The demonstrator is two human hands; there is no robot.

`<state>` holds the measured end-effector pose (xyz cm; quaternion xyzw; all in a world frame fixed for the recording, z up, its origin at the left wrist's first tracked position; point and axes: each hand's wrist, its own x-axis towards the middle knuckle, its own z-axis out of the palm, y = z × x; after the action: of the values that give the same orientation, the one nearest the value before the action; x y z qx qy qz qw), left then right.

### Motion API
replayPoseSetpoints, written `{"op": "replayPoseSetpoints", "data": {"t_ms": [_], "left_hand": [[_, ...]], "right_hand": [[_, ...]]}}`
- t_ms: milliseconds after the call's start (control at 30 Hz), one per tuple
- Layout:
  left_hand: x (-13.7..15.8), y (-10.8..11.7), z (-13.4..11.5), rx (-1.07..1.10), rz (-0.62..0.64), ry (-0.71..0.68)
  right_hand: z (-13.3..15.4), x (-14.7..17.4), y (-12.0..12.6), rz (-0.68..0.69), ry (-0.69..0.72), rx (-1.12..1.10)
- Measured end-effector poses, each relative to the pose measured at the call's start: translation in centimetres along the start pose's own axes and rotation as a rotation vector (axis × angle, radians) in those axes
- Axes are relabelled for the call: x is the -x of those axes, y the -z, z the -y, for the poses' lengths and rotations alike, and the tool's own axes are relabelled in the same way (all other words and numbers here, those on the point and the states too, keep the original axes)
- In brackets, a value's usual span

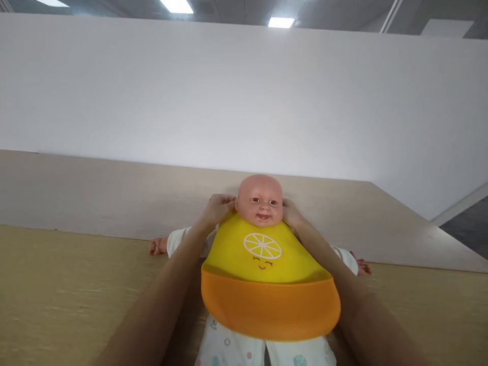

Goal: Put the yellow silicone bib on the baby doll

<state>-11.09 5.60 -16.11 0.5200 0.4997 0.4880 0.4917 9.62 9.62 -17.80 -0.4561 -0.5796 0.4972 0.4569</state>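
A baby doll (260,195) lies face up, dressed in white printed clothes (236,348), its arms spread to both sides. Over its chest is a yellow silicone bib (232,249) with a citrus slice and a smiling face, and an orange catch pocket (270,310) along the bottom. My left hand (219,207) is at the side of the doll's neck by the bib's upper edge, fingers bent together. On the other side my right hand (292,211) reaches behind the neck, its fingers mostly hidden by the doll's head. The bib's neck ends are out of sight.
The doll rests on a wooden surface (76,284) with a paler strip (95,193) behind it. Beyond stands a white partition wall (229,96). Ceiling lights (281,22) show above it.
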Motion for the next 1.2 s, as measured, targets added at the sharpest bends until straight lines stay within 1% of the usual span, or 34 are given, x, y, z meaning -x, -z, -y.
{"op": "replayPoseSetpoints", "data": {"t_ms": [100, 200, 267, 400, 600, 700, 800, 900, 1033, 1200], "left_hand": [[-0.1, -0.1, 0.2, 0.034, -0.076, -0.017], [-0.4, 0.0, 0.4, 0.041, -0.136, -0.014], [-0.5, 0.2, 0.5, 0.008, -0.155, 0.005], [-0.7, 0.4, 0.7, -0.088, -0.141, 0.024], [-0.8, 0.2, 0.9, -0.203, -0.143, -0.009], [-0.9, 0.1, 1.3, -0.283, -0.145, -0.014], [-0.9, 0.1, 1.6, -0.337, -0.149, -0.025], [-1.0, 0.1, 1.7, -0.363, -0.158, -0.028], [-1.0, 0.1, 1.8, -0.396, -0.172, -0.027], [-1.1, 0.3, 1.9, -0.43, -0.172, -0.032]], "right_hand": [[0.8, -0.5, 0.4, -0.076, 0.032, 0.112], [1.4, -0.4, 0.4, -0.109, -0.002, 0.11], [1.6, -0.2, 0.3, -0.092, -0.059, 0.06], [1.7, 0.3, 0.2, -0.012, -0.134, -0.053], [0.4, -0.5, 0.7, 0.02, -0.168, -0.005], [-0.5, -0.8, 0.9, 0.042, -0.16, 0.04], [-1.1, -0.9, 1.0, 0.01, -0.127, 0.112], [-1.3, -0.9, 1.0, -0.018, -0.091, 0.143], [-1.4, -0.8, 1.1, 0.007, -0.086, 0.144], [-1.7, -0.8, 1.3, -0.022, -0.059, 0.188]]}}
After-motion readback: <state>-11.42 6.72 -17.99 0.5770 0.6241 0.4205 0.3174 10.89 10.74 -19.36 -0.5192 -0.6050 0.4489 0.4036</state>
